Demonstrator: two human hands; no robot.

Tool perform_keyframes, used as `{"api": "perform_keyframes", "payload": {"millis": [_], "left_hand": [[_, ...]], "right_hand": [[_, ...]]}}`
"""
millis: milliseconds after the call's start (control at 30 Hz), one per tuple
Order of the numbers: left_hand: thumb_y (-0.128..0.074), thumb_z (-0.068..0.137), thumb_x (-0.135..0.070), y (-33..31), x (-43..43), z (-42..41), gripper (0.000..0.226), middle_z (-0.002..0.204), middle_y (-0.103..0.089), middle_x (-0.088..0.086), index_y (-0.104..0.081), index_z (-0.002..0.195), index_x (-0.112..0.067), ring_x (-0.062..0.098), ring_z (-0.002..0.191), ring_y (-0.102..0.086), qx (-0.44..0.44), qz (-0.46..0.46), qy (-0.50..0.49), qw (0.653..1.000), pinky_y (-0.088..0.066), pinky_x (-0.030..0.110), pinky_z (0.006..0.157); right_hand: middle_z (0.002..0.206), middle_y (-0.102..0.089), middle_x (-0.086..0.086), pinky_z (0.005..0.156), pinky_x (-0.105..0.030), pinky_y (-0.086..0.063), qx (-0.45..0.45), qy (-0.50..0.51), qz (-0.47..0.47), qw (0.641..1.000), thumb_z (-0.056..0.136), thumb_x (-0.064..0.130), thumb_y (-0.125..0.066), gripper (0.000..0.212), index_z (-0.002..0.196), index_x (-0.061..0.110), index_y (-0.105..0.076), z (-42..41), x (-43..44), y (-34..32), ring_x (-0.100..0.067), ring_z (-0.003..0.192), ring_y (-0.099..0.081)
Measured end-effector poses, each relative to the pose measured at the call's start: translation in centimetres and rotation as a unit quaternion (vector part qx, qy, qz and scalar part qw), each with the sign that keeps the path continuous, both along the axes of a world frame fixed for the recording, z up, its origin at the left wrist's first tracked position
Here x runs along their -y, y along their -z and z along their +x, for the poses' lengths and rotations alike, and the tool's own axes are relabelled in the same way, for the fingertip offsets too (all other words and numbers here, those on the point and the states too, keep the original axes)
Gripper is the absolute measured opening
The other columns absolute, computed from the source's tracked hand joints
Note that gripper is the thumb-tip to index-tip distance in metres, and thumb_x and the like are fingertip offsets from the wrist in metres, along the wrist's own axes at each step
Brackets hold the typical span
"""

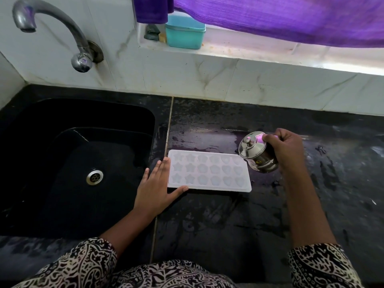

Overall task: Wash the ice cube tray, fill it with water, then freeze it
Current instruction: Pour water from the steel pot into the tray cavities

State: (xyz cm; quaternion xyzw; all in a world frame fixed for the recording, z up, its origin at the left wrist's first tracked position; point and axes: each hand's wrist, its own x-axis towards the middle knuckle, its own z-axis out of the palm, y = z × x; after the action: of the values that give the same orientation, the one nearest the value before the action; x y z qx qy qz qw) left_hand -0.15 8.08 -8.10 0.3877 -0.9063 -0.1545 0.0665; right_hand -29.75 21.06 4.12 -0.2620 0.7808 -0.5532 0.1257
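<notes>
Ice cube tray (208, 171), white, half-clear, rectangular & of plastic, lies flat on the black stone countertop (228, 225), just right of the sink, w/ its long side running left to right. It has 3 rows of small moulds: stars at the left end, flower-like shapes in the middle, hearts at the right end. Whether water is in the moulds I cannot tell. The left hand (154, 190) rests flat at the tray's left short edge. Its fingers are straight & close together, the fingertips touch that edge, and the thumb is spread along the front left corner; it grips nothing. The right hand (284, 151) is curled round a small round steel pot (259, 161) w/ a knobbed lid (250, 145). It holds the pot in the air at the tray's far right corner, tilted so the lid faces left, toward the tray. If the pot touches the tray I cannot tell. The countertop is wet around & behind the tray and reflects purple light. At the left is the black rectangular sink (52, 142) w/ a round metal drain (94, 177). Above it a curved metal tap (52, 28) comes out of the white marble-look tile wall (187, 75). On the white window ledge (249, 53) behind stands a teal plastic box (185, 32). Small dark things just left of it are too unclear to name. A purple curtain (291, 19) hangs over the ledge. Both arms wear black-&-white patterned sleeves (83, 265).
</notes>
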Motion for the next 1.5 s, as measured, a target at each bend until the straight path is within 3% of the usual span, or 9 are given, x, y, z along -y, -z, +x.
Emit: {"api": "perform_keyframes", "payload": {"millis": [200,333,467,767,1000,1333,1500], "left_hand": [[-0.012,0.075,-0.089,-0.1,-0.1,-0.1,0.112,0.163,-0.016,0.002,-0.009,0.157,-0.012,0.016,0.15,-0.013,-0.001,-0.004,0.0,1.0,-0.012,0.043,0.121],[-0.01,0.075,-0.089,-0.2,-0.1,-0.1,0.112,0.163,-0.014,0.001,-0.008,0.157,-0.013,0.015,0.15,-0.012,0.006,-0.006,0.0,1.0,-0.012,0.043,0.121],[-0.01,0.075,-0.088,-0.3,-0.1,-0.1,0.112,0.163,-0.013,0.001,-0.007,0.157,-0.013,0.015,0.15,-0.012,0.008,-0.006,-0.001,1.0,-0.013,0.043,0.121],[-0.012,0.076,-0.088,0.0,0.0,0.0,0.111,0.163,-0.013,0.001,-0.007,0.157,-0.013,0.015,0.15,-0.011,0.008,-0.009,0.0,1.0,-0.012,0.043,0.121],[-0.012,0.077,-0.089,0.2,0.1,-0.1,0.11,0.163,-0.013,0.001,-0.006,0.157,-0.013,0.015,0.15,-0.011,0.009,-0.011,-0.001,1.0,-0.012,0.043,0.121],[-0.012,0.076,-0.089,0.4,0.1,0.0,0.11,0.163,-0.014,0.0,-0.006,0.157,-0.014,0.015,0.15,-0.012,0.002,-0.008,-0.002,1.0,-0.013,0.043,0.121],[-0.01,0.076,-0.089,0.4,0.1,-0.1,0.111,0.163,-0.015,0.001,-0.007,0.157,-0.014,0.015,0.15,-0.013,0.0,-0.009,-0.002,1.0,-0.012,0.043,0.121]], "right_hand": [[0.052,-0.042,0.001,0.048,-0.024,-0.04,-0.026,-0.011,0.005,1.0,0.073,0.015,-0.068,0.035,0.053,0.021,-0.04,0.1,0.1,-0.5,-0.003,0.043,-0.042],[0.054,-0.045,0.0,0.047,-0.024,-0.044,-0.036,-0.017,0.006,0.999,0.076,0.013,-0.067,0.033,0.056,0.019,-0.041,0.1,0.2,-0.7,0.001,0.044,-0.047],[0.054,-0.045,0.001,0.042,-0.015,-0.043,-0.046,-0.026,-0.002,0.999,0.077,0.011,-0.067,0.034,0.056,0.018,-0.041,0.2,0.2,-0.9,0.003,0.043,-0.047],[0.054,-0.044,0.0,0.04,-0.012,-0.041,-0.053,-0.03,-0.001,0.998,0.078,0.011,-0.067,0.036,0.056,0.017,-0.04,0.4,0.4,-1.3,0.003,0.041,-0.045],[0.055,-0.045,-0.001,0.043,-0.016,-0.043,-0.061,-0.026,0.014,0.998,0.078,0.013,-0.068,0.035,0.056,0.017,-0.041,0.4,0.5,-1.5,-0.008,0.048,-0.045],[0.053,-0.044,0.001,0.04,-0.012,-0.04,-0.058,-0.036,0.003,0.998,0.08,0.009,-0.066,0.038,0.056,0.018,-0.039,1.0,0.5,-1.9,0.004,0.041,-0.047],[0.057,-0.047,-0.001,0.048,-0.021,-0.046,-0.056,-0.029,0.015,0.998,0.081,0.012,-0.067,0.035,0.058,0.017,-0.041,0.9,0.6,-2.0,-0.01,0.053,-0.051]]}}
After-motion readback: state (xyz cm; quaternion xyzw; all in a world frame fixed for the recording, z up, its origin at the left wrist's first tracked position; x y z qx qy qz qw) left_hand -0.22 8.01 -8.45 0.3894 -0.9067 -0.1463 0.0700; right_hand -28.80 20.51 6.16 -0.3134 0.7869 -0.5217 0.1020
